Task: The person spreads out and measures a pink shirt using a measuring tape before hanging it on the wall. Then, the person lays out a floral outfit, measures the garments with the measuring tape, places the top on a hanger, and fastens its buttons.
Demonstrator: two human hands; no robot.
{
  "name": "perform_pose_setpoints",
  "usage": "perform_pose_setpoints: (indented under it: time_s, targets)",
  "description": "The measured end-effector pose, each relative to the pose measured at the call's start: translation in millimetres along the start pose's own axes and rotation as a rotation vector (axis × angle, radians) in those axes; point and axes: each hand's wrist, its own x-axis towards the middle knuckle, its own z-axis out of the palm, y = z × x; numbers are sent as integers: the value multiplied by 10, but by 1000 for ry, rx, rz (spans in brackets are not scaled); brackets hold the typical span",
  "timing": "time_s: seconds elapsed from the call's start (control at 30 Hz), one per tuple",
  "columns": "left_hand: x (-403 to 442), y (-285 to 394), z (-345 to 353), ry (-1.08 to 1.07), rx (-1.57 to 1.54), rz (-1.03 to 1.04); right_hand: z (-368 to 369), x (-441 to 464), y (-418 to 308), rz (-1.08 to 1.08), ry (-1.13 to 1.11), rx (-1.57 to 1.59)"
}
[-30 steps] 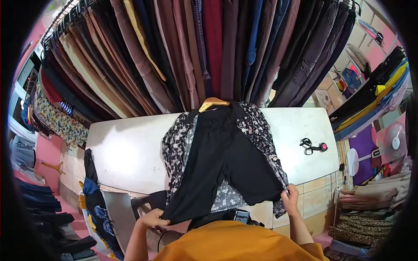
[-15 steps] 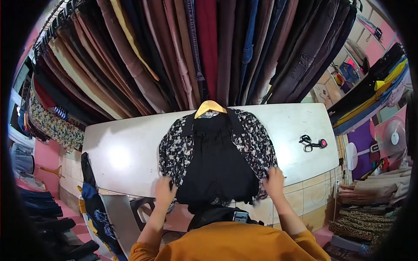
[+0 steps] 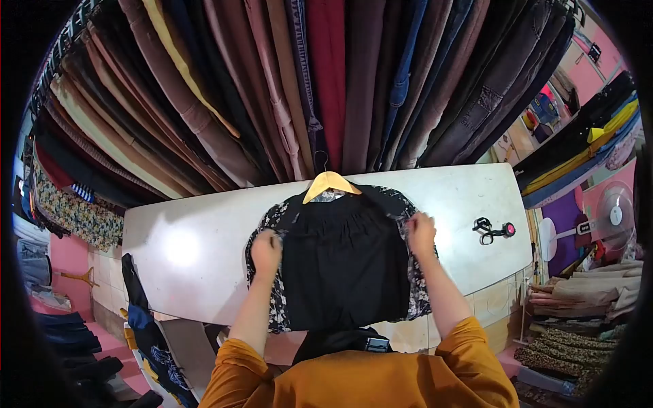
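A black blouse (image 3: 343, 272) with white floral side panels and sleeves lies on a white table (image 3: 187, 282). A wooden hanger (image 3: 329, 183) sits in its collar, the hook pointing to the hanging clothes. My left hand (image 3: 266, 254) is closed on the cloth at the left front edge, just below the shoulder. At the right front edge, my right hand (image 3: 422, 235) pinches the cloth at about the same height. The black middle is gathered in folds near the top and hangs over the table's near edge.
A dense row of hanging trousers (image 3: 326, 88) borders the table's far side. A black strap with a red round piece (image 3: 494, 230) lies on the right. Beyond stands a white fan (image 3: 614, 216). A chair draped with dark clothing (image 3: 155, 333) is at the near left.
Both my hands have moved from the blouse's lower sides up to its upper front edges. The black middle now spreads wider and covers more of the floral panels.
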Motion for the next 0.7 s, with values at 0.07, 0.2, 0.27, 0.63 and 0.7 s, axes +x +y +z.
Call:
perform_pose_setpoints:
  time_s: [0.07, 0.2, 0.27, 0.63, 0.7]
  targets:
    - [317, -65, -177, 21, 15, -113, -157, 409, 179, 61, 27, 31]
    - [894, -228, -292, -64, -32, -234, -253, 1124, 229, 250, -25, 215]
    - [1017, -229, -181, -34, -40, -232, -82, 1261, 210, 303, -48, 292]
    - [13, 340, 240, -350, 331, 281, 248, -6, -621, -290, -221, -270]
    - [105, 329, 290, -362, 341, 261, 313, 127, -596, -267, -228, -212]
